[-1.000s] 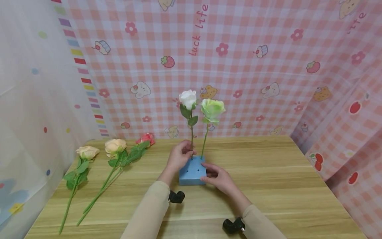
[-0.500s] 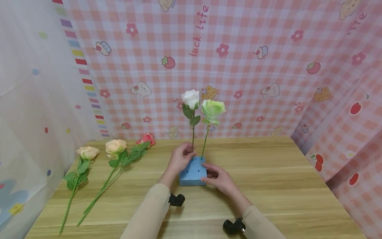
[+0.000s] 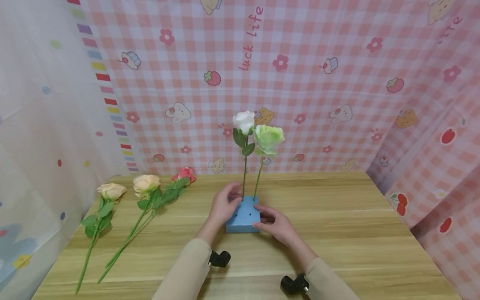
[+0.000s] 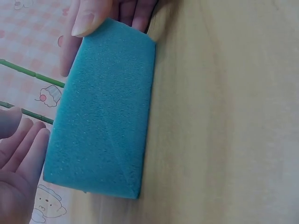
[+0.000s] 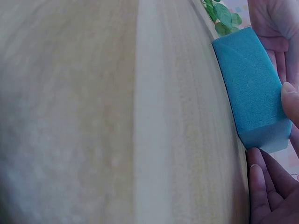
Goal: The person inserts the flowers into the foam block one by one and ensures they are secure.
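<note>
Releasing white rose (image 3: 244,122), left hand (image 3: 222,205) sits just beside stem (image 3: 245,175), thumb and fingers parted, holding nothing; right hand (image 3: 276,223) grips blue block (image 3: 243,220) at right edge. White rose stands nearer upright than moments ago, planted beside green rose (image 3: 269,139), seemingly seated unaided.

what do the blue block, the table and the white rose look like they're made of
Blue block: probably matte foam, its face finely pitted. Table: wood or wood-look laminate, smooth, with grain bands. White rose: perhaps fabric petals, soft matte; too small to be sure.
</note>
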`<state>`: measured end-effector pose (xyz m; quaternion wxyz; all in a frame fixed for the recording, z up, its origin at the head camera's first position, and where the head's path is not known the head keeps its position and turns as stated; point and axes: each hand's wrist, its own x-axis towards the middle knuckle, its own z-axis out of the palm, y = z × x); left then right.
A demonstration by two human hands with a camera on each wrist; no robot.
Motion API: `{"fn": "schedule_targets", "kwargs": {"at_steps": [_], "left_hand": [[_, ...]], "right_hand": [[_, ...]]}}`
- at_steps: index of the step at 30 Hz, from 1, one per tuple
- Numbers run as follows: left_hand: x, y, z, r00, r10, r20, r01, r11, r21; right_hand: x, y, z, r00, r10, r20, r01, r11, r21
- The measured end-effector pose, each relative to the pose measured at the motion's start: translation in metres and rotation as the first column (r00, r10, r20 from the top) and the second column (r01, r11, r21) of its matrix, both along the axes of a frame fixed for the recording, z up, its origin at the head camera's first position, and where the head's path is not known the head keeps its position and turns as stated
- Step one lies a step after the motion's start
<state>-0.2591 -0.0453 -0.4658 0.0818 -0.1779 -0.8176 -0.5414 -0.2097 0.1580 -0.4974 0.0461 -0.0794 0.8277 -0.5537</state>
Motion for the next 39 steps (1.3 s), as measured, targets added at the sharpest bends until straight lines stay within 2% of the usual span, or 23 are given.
{"fn": "schedule_targets", "kwargs": {"at_steps": [7,10,14,18,22,25,34,39], "left_hand": [[0.008,-0.003,-0.003,1.000,0.002,0.002,-0.002,1.000,0.028],[0.014,-0.003,-0.004,1.000,-0.009,-0.024,0.010,0.999,0.033],[0.022,-0.004,-0.005,0.998,-0.031,-0.047,0.033,0.998,0.045],[0.031,-0.005,-0.006,0.998,-0.041,-0.037,0.043,0.997,0.060],[0.039,-0.009,-0.009,0.999,-0.036,-0.037,0.039,0.996,0.074],[0.044,-0.015,-0.010,0.999,-0.022,-0.046,0.026,0.996,0.082],[0.055,-0.046,-0.012,0.997,0.055,-0.052,-0.052,0.997,0.062],[0.057,-0.067,-0.013,0.994,0.102,-0.027,-0.101,0.994,0.031]], "right_hand": [[0.000,0.000,0.000,1.000,-0.018,-0.015,0.019,1.000,0.010],[0.002,-0.001,0.003,1.000,-0.020,-0.009,0.020,1.000,0.020],[0.011,-0.004,0.017,1.000,-0.026,0.005,0.026,1.000,0.000],[0.021,-0.006,0.036,1.000,-0.014,0.026,0.014,1.000,-0.011],[0.011,-0.002,0.017,0.999,-0.021,0.026,0.021,1.000,0.015],[0.000,0.001,-0.003,0.999,-0.031,0.023,0.031,0.999,0.026],[0.001,-0.001,0.000,1.000,-0.008,0.016,0.008,1.000,0.027],[0.002,-0.001,0.000,1.000,-0.012,0.018,0.012,1.000,0.019]]}}
